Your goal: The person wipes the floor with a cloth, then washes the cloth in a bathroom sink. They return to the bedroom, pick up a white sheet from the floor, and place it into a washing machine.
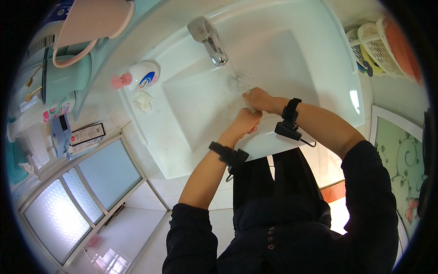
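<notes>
Both my hands are over the front part of a white ceramic sink (pixel 198 123), close together with fingers curled into fists. My left hand (pixel 244 121) is lower and nearer the front rim. My right hand (pixel 259 100) sits just above it, to the right. A small pale, wet, cloth-like piece (pixel 253 110) shows between the fists; the fingers hide most of it. Beyond them, water (pixel 236 76) runs from the chrome faucet (pixel 217 51) and splashes in the basin. Each wrist wears a black strap with a small box.
A white pump bottle (pixel 145 75) and a crumpled white piece (pixel 143 101) rest on the sink's left ledge. Left of it, a shelf holds a pink mug (pixel 94 24) and a teal cup (pixel 70 73). Plastic baskets (pixel 376 46) hang at right. Below left is a frosted-glass sliding door (pixel 109 173).
</notes>
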`<state>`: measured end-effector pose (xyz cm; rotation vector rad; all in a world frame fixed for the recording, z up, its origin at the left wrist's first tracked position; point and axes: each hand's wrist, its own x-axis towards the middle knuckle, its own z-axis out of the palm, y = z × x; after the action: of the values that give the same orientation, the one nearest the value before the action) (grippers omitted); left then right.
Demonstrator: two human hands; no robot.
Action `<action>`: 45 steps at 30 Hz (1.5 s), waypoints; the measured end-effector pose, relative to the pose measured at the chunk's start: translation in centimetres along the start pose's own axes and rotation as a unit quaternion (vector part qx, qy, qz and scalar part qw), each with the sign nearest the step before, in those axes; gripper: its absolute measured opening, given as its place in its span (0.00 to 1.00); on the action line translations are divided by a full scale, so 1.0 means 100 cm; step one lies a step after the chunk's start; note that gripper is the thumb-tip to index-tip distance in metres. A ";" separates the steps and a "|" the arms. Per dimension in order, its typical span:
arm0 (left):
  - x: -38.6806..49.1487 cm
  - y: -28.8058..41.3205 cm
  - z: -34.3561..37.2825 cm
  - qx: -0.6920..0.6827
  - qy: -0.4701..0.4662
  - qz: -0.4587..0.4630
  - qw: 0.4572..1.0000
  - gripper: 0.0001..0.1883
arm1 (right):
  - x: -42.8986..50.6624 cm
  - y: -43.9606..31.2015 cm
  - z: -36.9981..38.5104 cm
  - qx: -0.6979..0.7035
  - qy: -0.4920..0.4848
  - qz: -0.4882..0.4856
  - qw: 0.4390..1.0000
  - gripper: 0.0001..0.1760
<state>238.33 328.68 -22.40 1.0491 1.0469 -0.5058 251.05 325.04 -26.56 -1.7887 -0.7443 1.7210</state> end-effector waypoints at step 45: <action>0.048 0.071 -0.082 -0.298 0.130 0.226 0.918 0.24 | 0.028 -0.001 -0.085 0.309 0.004 -0.002 0.951 0.34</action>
<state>242.21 339.69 -24.33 0.7743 1.0505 0.3311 259.58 327.01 -28.15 -1.3489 -0.1619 1.6938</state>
